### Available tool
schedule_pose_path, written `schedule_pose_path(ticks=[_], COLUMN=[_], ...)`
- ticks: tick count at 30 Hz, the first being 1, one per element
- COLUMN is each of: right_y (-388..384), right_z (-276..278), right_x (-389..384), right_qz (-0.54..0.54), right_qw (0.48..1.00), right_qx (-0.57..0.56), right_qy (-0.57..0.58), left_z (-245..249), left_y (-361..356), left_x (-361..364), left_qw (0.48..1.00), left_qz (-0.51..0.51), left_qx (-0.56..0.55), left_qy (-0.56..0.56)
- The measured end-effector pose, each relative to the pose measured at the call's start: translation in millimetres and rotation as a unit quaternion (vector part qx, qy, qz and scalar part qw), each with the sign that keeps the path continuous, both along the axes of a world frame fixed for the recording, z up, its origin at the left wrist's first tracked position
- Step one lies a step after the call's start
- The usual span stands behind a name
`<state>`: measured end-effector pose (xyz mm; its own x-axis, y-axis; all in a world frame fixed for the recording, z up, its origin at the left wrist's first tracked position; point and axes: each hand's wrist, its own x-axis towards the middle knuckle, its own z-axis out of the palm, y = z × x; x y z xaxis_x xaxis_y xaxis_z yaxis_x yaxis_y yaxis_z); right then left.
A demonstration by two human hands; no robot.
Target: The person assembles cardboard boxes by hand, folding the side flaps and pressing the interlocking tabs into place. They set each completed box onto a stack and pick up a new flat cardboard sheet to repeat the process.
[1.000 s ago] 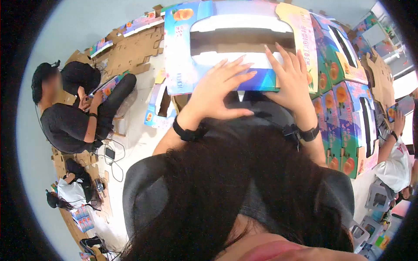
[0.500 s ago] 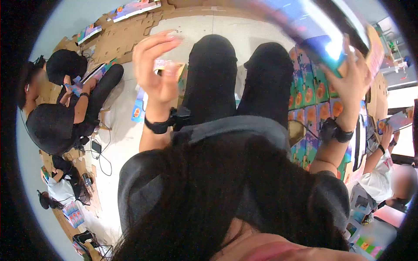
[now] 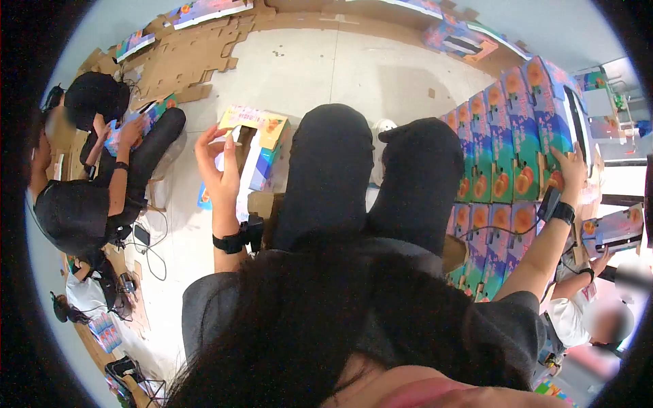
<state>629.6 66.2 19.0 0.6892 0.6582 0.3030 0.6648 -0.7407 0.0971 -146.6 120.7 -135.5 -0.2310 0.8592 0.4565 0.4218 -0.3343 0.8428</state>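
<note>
My left hand is raised at the left of my knees, thumb and fingertips brought together near a small white piece I cannot make out. Just behind it a colourful carton with a yellow flap stands on the floor. My right hand rests with its fingers on the rightmost box of a row of upright printed boxes. The row shows peach pictures on blue and green sides, with a black handle strip on the end box.
Flattened cardboard lies at the upper left. Another printed box stands at the back. Co-workers sit at the left and at the right. A phone with cables lies on the floor.
The box in my right hand, blurred in the air before, now stands at the end of the row. My left hand has lowered and its fingers have closed together.
</note>
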Motion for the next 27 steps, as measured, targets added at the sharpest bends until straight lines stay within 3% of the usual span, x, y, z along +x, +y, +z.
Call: schedule_pose_path(ticks=[4, 6, 8, 10, 12, 13, 15, 19, 21, 23, 24, 26, 27], right_y=[4.8, 6.3, 4.9, 10.2, 4.5, 11.0, 21.7, 42.3, 39.5, 36.3, 39.1, 46.5, 48.2], right_z=[-3.5, -19.4, -11.0, -21.0, -40.3, -38.8, -24.2, -43.1, -59.0, -87.9, -88.2, -84.0, -82.2], right_x=[-8.5, 40.9, 28.4, 33.1, 25.5, 1.9, -73.3, -155.5, -222.7, -249.4, -263.2, -282.6, -283.6], right_qz=[0.014, 0.069, 0.062, -0.052, 0.049, 0.09, 0.167, 0.374, 0.38, 0.448, 0.415, 0.332, 0.318], right_qw=[0.999, 0.996, 0.996, 0.979, 0.957, 0.949, 0.927, 0.926, 0.9, 0.842, 0.814, 0.728, 0.74], right_qx=[0.004, 0.011, -0.037, -0.16, -0.045, -0.022, 0.022, 0.017, 0.04, 0.022, 0.037, 0.067, 0.066], right_qy=[0.03, 0.057, 0.048, -0.117, -0.284, -0.301, -0.335, -0.043, 0.21, 0.3, 0.406, 0.596, 0.589], left_z=[-8.9, -9.7, -36.8, -67.5, -62.7, -59.7, -53.7, -61.2, -82.2, -120.9, -143.3, -216.8, -284.5], left_y=[11.7, 16.6, 27.5, 33.2, 36.0, 37.3, 38.3, 50.3, 61.3, 67.1, 66.9, 61.4, 44.1], left_x=[-2.0, 0.6, -12.5, -28.9, -29.1, -29.0, -35.5, -61.7, -76.4, -78.3, -80.4, -96.4, -109.5], left_qw=[0.997, 0.987, 0.962, 0.908, 0.848, 0.81, 0.805, 0.844, 0.877, 0.862, 0.844, 0.826, 0.816], left_qz=[-0.019, -0.069, -0.143, -0.251, -0.302, -0.327, -0.301, -0.249, -0.182, -0.078, -0.025, -0.105, -0.07], left_qx=[-0.074, -0.147, -0.228, -0.33, -0.436, -0.486, -0.511, -0.468, -0.439, -0.497, -0.52, -0.453, -0.4], left_qy=[0.024, -0.009, -0.05, -0.059, -0.017, 0.003, -0.007, -0.084, -0.07, 0.062, 0.128, 0.319, 0.41])
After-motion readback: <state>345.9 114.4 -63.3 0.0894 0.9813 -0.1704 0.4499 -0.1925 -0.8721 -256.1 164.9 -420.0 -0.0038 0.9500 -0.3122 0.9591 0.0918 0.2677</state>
